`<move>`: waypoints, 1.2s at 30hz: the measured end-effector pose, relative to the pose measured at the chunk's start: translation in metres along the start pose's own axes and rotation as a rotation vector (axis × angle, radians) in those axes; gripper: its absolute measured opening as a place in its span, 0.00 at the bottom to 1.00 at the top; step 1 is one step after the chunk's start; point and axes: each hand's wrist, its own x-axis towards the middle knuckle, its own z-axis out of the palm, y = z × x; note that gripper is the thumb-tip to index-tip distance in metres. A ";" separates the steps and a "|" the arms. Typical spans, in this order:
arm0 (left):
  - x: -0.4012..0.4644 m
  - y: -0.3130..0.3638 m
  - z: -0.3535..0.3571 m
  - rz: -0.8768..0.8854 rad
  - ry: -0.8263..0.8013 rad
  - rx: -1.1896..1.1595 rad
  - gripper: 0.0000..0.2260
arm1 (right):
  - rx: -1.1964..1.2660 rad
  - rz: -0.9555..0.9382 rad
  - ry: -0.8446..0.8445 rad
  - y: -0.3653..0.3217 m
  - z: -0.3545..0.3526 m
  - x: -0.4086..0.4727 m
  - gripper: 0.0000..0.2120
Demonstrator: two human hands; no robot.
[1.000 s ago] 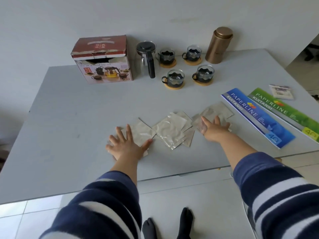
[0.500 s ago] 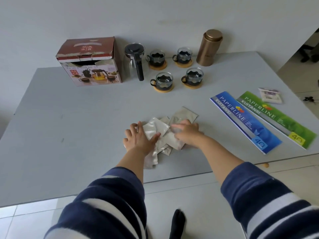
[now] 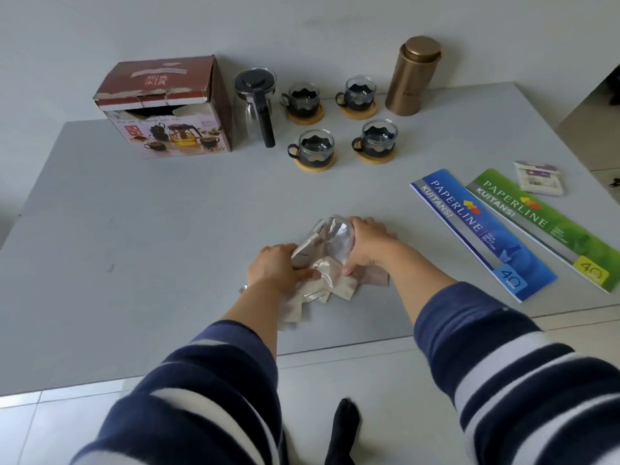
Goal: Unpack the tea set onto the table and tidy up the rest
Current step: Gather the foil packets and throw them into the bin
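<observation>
The unpacking looks finished and the tidying is under way. At the far left of the grey table (image 3: 100, 250) stands the red-and-white cardboard tea-set box (image 3: 167, 109), its torn front flap open and its inside dark. Just beside it to the right is the clear glass teapot with a black lid and handle (image 3: 256, 105), then four small glass cups in black holders, each on a round wooden coaster (image 3: 342, 124), set out in two rows near the wall, with a tall copper-coloured metal canister (image 3: 413, 77) behind them. So the set itself is on the table; what remains, as I judge it, is the loose packaging and perhaps the box. At the near middle, the left hand (image 3: 275, 268) and the right hand (image 3: 365, 245) press in from either side on a crumpled heap of translucent silvery plastic wrappers (image 3: 327, 260), both hands closed around it, with a few sheets trailing flat toward the table edge. Further right lie a long blue receipt book (image 3: 483, 233), a long green receipt book (image 3: 543, 226) and a small white-and-purple packet (image 3: 540, 177), untouched. A second ago the wrappers lay spread in a row under flat, parted palms; since then the hands have swept together and the sheets have bunched up.
</observation>
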 end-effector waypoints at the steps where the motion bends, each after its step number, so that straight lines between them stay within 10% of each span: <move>1: -0.001 0.001 0.001 0.010 -0.003 -0.006 0.18 | -0.002 0.003 0.001 -0.001 0.001 -0.001 0.46; 10: -0.016 -0.006 -0.006 0.089 -0.037 -0.001 0.10 | 0.331 0.096 0.080 0.011 0.023 -0.044 0.16; 21: -0.028 0.015 -0.030 0.148 -0.062 -0.471 0.12 | 0.985 0.446 0.398 0.051 0.015 -0.124 0.22; 36: -0.150 0.275 0.116 0.493 -0.330 -0.563 0.17 | 1.219 0.824 0.796 0.248 0.047 -0.305 0.21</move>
